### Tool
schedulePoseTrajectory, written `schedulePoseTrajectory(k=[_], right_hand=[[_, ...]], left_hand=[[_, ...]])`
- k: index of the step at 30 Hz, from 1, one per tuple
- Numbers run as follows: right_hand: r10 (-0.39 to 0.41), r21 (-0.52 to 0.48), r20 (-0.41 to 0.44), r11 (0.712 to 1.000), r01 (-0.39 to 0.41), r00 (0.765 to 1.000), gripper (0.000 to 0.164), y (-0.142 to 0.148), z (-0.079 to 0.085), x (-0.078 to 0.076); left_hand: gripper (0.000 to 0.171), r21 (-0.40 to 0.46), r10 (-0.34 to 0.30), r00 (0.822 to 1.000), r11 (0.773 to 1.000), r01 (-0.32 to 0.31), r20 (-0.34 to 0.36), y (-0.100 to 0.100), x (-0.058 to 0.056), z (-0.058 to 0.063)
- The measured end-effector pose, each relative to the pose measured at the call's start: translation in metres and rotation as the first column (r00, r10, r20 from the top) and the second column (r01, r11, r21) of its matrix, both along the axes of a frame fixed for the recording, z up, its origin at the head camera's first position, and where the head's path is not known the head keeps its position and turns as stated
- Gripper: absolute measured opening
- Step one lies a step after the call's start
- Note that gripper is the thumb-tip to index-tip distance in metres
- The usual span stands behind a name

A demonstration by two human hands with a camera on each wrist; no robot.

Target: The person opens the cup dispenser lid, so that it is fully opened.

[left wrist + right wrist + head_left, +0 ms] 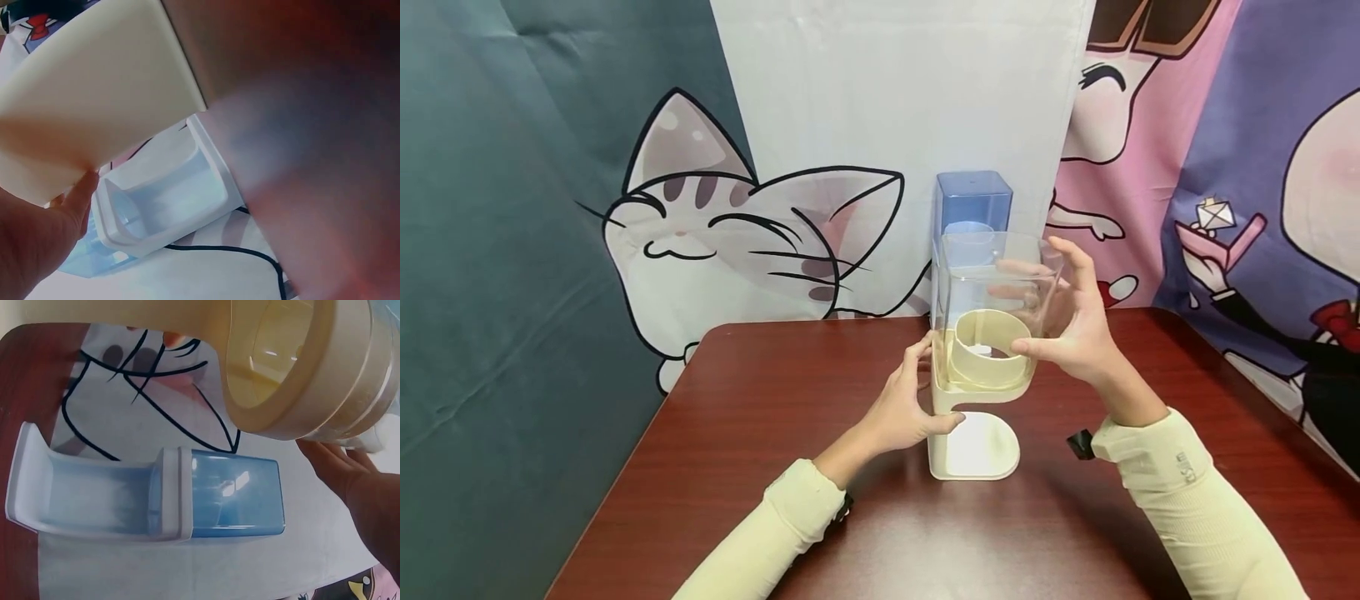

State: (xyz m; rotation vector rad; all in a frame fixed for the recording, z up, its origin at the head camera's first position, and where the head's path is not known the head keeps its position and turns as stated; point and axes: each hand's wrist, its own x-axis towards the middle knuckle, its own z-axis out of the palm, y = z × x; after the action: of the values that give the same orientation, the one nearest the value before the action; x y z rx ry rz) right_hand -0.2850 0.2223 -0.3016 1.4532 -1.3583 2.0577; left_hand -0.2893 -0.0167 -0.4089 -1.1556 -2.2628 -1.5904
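Tabletop (775, 383) reaches well left of the stand (988, 397); left fingers (913, 360) grip it, right fingers (1081, 262) its cover (973, 287).

- The cream stand (977, 395) that my left hand (898, 410) grips looks like smooth, opaque plastic with a soft, low sheen.
- The ring (988, 367) on it seems the same moulded plastic, its wall smooth.
- My right hand (1078, 329) holds a clear container (1000, 292), glossy and see-through, apparently hard plastic.
- At the far side, the white frame (100, 497) looks like smooth plastic, and its blue tank (237, 497) is glossy, translucent plastic with bright glints.
- The table (805, 392) has a reddish wood-grain look, polished enough to shine at the near side.
- The backdrop (880, 100) appears to be matt printed cloth, creased at left.
- My right sleeve (1195, 500) is matt, finely ribbed cloth.
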Motion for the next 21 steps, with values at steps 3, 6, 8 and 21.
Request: schedulePoseTrajectory(k=[3, 6, 8, 21], right_hand=[[-0.023, -0.085, 0.033, 0.996, 0.026, 0.999, 0.098, -0.001, 0.005, 0.004], [-0.046, -0.164, 0.075, 0.985, 0.057, 0.996, 0.094, 0.000, 0.011, 0.008], [-0.051, -0.198, 0.091, 0.978, 0.068, 0.995, 0.092, 0.000, 0.014, 0.012], [-0.094, -0.378, 0.086, 0.918, 0.120, 0.992, 0.096, 0.004, 0.026, 0.044]], left_hand=[[0.111, 0.016, 0.010, 0.999, 1.000, -0.009, -0.053, -0.004, -0.001, -0.002], [0.106, 0.028, 0.034, 0.994, 0.999, -0.031, -0.106, -0.008, -0.002, -0.002], [0.101, 0.039, 0.062, 0.986, 0.998, -0.057, -0.152, -0.011, -0.002, -0.003], [0.066, 0.160, 0.182, 0.942, 0.977, -0.141, -0.283, -0.031, 0.000, 0.001]])
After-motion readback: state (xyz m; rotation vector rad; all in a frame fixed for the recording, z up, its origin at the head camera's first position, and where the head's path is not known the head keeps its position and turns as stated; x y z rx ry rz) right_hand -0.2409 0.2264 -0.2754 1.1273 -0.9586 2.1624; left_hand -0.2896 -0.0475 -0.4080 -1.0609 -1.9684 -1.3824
